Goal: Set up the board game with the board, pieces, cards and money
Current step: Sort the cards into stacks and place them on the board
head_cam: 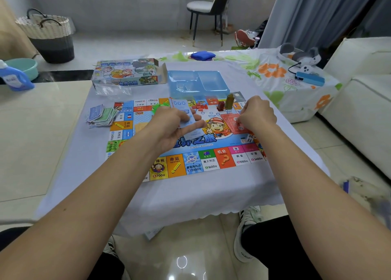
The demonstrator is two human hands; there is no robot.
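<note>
The left hand [169,127] held a small sheaf of pale blue cards [186,115], fingers curled under them and thumb on top, above the middle of the board [211,161] on the cloth-covered desk [190,195]. The right hand [257,114] was bent over the red card stack [231,119] lying beneath it on the board, fingertips seeming to pinch a card's edge, though the knuckles hid the grip. Such cards looked thin, light and slick, apt to fan or slide, so I judged they wanted holding by the long edges and squaring before being laid down. Beyond the right hand stood small red and olive pieces [226,104], easily toppled. Left of the left hand the money [101,114] lay in a loose heap, limp paper best gathered from the sides.
</note>
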